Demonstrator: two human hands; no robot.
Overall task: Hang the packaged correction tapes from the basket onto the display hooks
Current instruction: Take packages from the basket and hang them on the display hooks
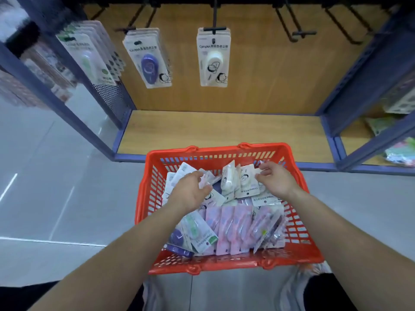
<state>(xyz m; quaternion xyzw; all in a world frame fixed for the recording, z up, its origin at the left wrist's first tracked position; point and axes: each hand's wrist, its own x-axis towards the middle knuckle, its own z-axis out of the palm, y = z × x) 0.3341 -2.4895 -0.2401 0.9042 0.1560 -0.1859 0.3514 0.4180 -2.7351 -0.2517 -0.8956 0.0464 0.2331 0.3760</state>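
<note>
Both hands are down in the red basket [143, 198], arms reaching in from the near rim.

- Left hand [190, 189]: palm down, fingers bent over pale packets at the far-left of the heap. It touches them. Can't tell if it pinches one.
- Right hand [277, 180]: fingers loosely curled, tips at the top corner of a pale packet at the far-right. Can't tell if it has a grip.
- White packets [246, 182]: between the two hands, propped on end and leaning. At least two are clear. The right hand is nearer, just beside them. Their long axis runs from the person towards the shelf, and the small hang hole shows at the near, lower end. My read is that they need flipping before they go on a hook.
- Pink packets [226, 227]: a row below both hands, towards the person. Five or so, but they overlap, so the count is unsure.
- Near the left forearm: one purple packet [177, 237] and one green packet [195, 230].

Above and beyond the hands there are three loaded hooks:
- green stack [87, 55], far left
- purple stack [148, 59]
- white stack [213, 57], nearly straight up from the white packets

Up and to the right of the right hand are at least two empty hooks [298, 30].

Many packets remain, so the task is far from done.
</note>
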